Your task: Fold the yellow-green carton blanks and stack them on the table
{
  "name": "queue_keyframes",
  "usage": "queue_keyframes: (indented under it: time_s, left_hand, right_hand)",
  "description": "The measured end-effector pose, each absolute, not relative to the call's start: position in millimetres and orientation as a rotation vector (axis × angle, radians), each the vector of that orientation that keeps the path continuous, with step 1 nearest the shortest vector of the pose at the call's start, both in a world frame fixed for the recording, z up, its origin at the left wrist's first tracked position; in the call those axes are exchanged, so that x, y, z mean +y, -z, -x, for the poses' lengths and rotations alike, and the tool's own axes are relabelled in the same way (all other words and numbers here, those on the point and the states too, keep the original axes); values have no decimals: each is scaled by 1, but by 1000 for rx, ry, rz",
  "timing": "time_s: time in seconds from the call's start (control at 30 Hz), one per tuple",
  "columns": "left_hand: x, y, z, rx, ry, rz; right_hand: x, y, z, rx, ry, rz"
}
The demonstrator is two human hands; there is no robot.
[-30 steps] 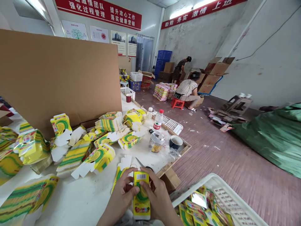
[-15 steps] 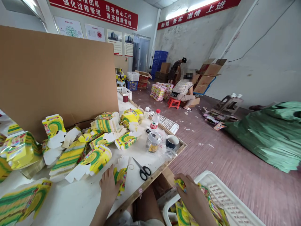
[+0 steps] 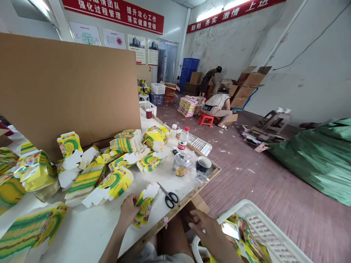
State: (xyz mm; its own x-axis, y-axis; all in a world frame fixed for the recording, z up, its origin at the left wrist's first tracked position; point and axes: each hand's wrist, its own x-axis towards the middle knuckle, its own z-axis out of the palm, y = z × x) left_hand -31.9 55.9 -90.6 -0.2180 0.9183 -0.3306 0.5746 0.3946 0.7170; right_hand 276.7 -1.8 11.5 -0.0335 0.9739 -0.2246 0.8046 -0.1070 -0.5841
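On the white tabletop, my left hand (image 3: pixel 128 210) is curled at the left edge of a yellow-and-green printed carton (image 3: pixel 145 208), gripping it. White flaps stick out from the carton's far end. My right hand (image 3: pixel 204 224) hangs past the table edge with its fingers apart and nothing in them. Below it stands a white plastic basket (image 3: pixel 274 230) holding several yellow cartons (image 3: pixel 248 233). Black-handled scissors (image 3: pixel 170 199) lie just right of the carton in my left hand.
Stacks of flat yellow cartons (image 3: pixel 85 182) cover the table's left, before a tall cardboard sheet (image 3: pixel 71 91). A lidded jar (image 3: pixel 181 164), a dark cup (image 3: pixel 203 164) and a water bottle (image 3: pixel 183 138) stand near the wooden edge. Two people work beyond; a green sack (image 3: pixel 315 160) lies right.
My right hand has let go of a yellow carton, which is now in the basket, and moved left toward the table. My left hand has shifted to the carton's left edge; the carton is turned slightly.
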Motion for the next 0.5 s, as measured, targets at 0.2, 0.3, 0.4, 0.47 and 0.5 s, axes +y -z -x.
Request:
queue_keyframes:
  time_s: [0.2, 0.3, 0.4, 0.47, 0.5]
  left_hand:
    - [34, 54, 25, 1576, -1073, -1094]
    - [22, 24, 13, 1405, -1149, -1033]
    - [14, 2, 3, 1250, -1186, -979]
    - [12, -4, -3, 1187, -1210, -914]
    - [10, -5, -6, 1156, -1215, -880]
  right_hand:
    - [19, -32, -185, -1881, -954, 1527]
    - [19, -34, -161, -1925, -903, 1361]
    - [17, -33, -151, -1940, -940, 1325]
    - [15, -33, -150, -1882, -960, 1385]
    - [15, -33, -151, -1841, -965, 1414]
